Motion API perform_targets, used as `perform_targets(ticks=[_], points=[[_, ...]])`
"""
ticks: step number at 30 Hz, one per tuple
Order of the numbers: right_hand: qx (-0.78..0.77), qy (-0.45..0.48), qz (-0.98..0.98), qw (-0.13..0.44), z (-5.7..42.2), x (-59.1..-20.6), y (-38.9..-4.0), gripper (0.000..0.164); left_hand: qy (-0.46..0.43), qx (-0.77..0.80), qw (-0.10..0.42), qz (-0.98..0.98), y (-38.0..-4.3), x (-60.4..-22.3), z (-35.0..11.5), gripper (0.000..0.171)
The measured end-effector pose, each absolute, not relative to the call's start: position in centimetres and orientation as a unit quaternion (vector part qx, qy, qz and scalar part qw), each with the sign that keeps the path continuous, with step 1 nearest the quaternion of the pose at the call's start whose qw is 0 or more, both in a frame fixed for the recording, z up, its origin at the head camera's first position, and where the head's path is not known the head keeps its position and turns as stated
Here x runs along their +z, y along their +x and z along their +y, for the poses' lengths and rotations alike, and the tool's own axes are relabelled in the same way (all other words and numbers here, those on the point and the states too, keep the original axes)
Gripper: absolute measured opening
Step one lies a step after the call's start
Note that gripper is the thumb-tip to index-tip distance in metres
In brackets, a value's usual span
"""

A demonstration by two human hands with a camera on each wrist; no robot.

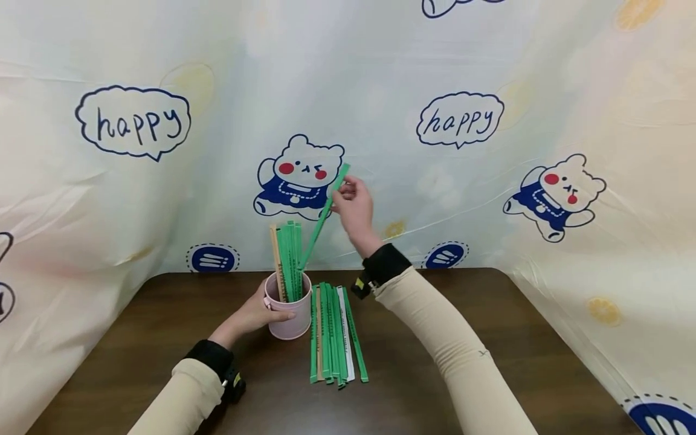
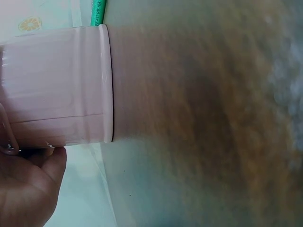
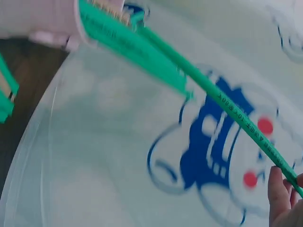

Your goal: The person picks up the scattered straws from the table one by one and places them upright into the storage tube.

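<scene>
My left hand (image 1: 260,311) grips a pink cup (image 1: 290,326) by its side, the thumb across its front; the left wrist view shows the cup's smooth wall (image 2: 57,85). Several green wrapped straws (image 1: 290,260) and a tan one (image 1: 278,266) stand upright in the cup. Above and to the right of it, my right hand (image 1: 356,208) pinches one green wrapped straw (image 1: 322,226) near its upper end. This straw slants down to the left, its lower end by the cup's rim. Dark print runs along it in the right wrist view, where fingertips (image 3: 277,189) hold its end.
Right of the cup, a row of wrapped straws (image 1: 331,338) lies on the dark wooden table (image 1: 413,362), mostly green, with tan and white ones among them. A pale printed curtain (image 1: 380,72) hangs behind and beside the table.
</scene>
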State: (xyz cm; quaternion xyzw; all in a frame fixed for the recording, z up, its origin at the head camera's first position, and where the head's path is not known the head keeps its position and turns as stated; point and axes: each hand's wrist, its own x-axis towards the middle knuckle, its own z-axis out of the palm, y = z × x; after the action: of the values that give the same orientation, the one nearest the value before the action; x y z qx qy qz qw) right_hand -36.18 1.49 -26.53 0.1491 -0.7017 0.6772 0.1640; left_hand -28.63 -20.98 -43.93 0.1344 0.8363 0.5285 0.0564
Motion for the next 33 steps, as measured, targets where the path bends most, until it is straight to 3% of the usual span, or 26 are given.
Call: perform_targets(ticks=[10,17,22,29,33], points=[[0.551,0.223,-0.792,0.138,-1.4,-31.0,-34.2,0.04,0.155,0.525,0.059,0.835,-29.0,-43.7,-21.0,0.11],[0.506,0.259,-0.805,0.17,-3.6,-43.9,-45.0,0.043,0.158,0.529,0.052,0.832,-28.7,-44.0,-21.1,0.108],[0.499,0.274,-0.805,0.168,-3.8,-44.1,-43.0,0.039,0.157,0.527,0.051,0.833,-28.5,-44.0,-21.2,0.107],[0.521,0.24,-0.814,0.092,-2.9,-38.2,-35.7,0.039,0.153,0.526,0.048,0.835,-28.6,-44.2,-21.1,0.107],[0.524,0.223,-0.819,0.068,-2.8,-36.6,-33.6,0.042,0.152,0.53,0.048,0.833,-28.8,-44.4,-21.3,0.108]])
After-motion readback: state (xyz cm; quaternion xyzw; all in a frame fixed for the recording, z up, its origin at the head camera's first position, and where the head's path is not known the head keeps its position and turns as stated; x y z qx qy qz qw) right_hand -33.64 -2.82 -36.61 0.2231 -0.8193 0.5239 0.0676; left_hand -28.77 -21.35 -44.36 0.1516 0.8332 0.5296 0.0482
